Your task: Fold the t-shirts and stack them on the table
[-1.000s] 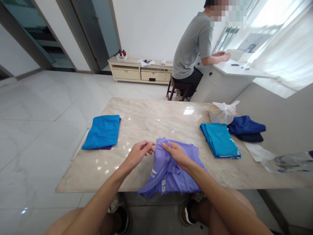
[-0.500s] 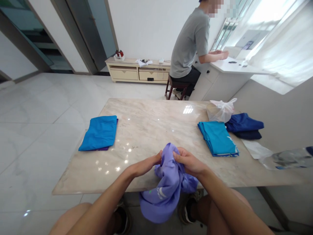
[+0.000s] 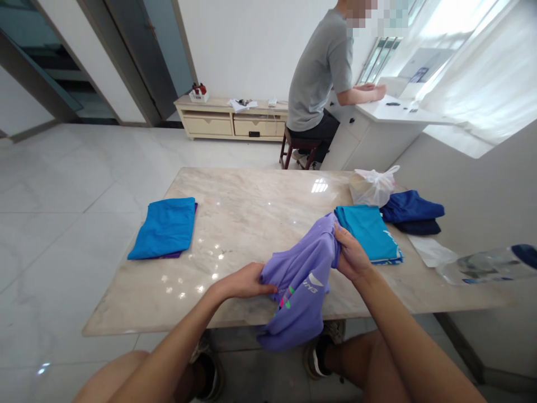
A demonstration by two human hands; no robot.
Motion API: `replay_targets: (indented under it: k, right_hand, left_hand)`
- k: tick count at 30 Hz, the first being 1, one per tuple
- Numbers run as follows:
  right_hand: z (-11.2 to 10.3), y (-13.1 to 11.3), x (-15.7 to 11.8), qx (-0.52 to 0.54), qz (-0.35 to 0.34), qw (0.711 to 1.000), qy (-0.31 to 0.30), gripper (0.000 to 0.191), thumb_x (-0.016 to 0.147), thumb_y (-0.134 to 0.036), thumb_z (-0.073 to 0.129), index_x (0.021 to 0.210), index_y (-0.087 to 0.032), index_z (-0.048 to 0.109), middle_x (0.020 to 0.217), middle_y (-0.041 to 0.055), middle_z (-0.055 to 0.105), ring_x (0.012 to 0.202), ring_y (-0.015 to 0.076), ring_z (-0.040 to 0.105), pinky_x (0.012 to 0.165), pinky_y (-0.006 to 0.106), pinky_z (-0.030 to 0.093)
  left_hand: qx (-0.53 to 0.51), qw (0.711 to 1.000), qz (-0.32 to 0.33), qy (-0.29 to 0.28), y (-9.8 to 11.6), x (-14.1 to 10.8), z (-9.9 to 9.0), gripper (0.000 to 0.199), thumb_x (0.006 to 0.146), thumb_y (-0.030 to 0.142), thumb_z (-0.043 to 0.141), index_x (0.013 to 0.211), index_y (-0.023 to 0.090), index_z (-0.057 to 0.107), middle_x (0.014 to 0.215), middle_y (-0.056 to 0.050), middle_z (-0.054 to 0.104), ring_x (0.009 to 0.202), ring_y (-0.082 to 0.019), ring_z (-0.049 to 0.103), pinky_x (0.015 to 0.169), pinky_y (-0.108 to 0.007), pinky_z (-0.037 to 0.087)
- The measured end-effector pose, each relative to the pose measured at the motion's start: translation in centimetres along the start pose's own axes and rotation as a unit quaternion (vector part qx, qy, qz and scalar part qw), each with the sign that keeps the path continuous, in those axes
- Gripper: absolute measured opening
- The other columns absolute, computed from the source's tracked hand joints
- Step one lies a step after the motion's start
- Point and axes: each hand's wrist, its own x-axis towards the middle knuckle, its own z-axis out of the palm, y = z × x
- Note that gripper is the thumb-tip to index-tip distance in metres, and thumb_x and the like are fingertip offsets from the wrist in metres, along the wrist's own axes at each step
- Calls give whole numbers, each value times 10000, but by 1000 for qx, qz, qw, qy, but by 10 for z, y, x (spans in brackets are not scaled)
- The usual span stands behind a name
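Observation:
Stretched between my two hands is a pair of purple shorts, with a white logo and small green and pink marks. My left hand is closed on the left end of its gathered upper edge. At the upper right corner, my right hand pinches the cloth and is raised higher than the left. The lower part of the shorts hangs loose over the table's front edge. Close beyond my right hand lies a folded teal garment with white lettering.
A folded blue garment lies over a purple one on the left of the marble table. On the right are a tied plastic bag, dark blue clothes and a clear bottle. Beyond, a person sits at a white desk.
My hands have moved apart, the right one going right and away from me, the left one slightly left. The bunched shorts are now spread between them.

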Motion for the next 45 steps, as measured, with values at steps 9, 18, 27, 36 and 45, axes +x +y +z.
replay_targets:
  k: [9,18,27,36,45]
  right_hand:
    - [-22,-13,24,-273,-79,953,109,590,883,-830,739,850,-245,674,779,53,723,784,264,687,709,366,556]
    - [-20,9,36,-637,-204,727,156,532,1142,-618,398,852,-244,642,726,77,665,664,237,567,673,344,318]
    - [-18,3,36,-658,-250,690,169,546,1133,-598,380,965,-227,744,740,94,685,666,242,559,668,339,303]
    - [24,31,39,-580,-190,784,112,695,1066,-817,328,718,-269,576,684,91,677,682,262,600,670,358,375]
    - [3,22,46,-606,-189,759,140,698,1051,-816,404,819,-236,717,783,128,757,724,271,657,691,362,397]
  left_hand:
    - [-191,981,-9,42,27,-49,-42,680,848,721,828,1309,222,795,1239,-106,822,1171,-326,753,999,-390,599]
    - [20,976,-27,215,1,-51,-77,570,846,760,759,767,196,770,823,-49,749,808,-233,669,698,-280,505]
    - [119,958,-59,254,-8,-89,-118,451,803,684,772,775,235,806,847,-54,798,851,-279,701,757,-310,530]
    - [312,872,-218,309,-25,-90,-114,240,949,402,644,869,233,796,996,-164,832,988,-363,767,795,-359,512]
    - [303,819,-210,440,-5,-94,-120,354,1024,353,521,1142,215,825,1063,-142,841,941,-319,748,735,-327,454]
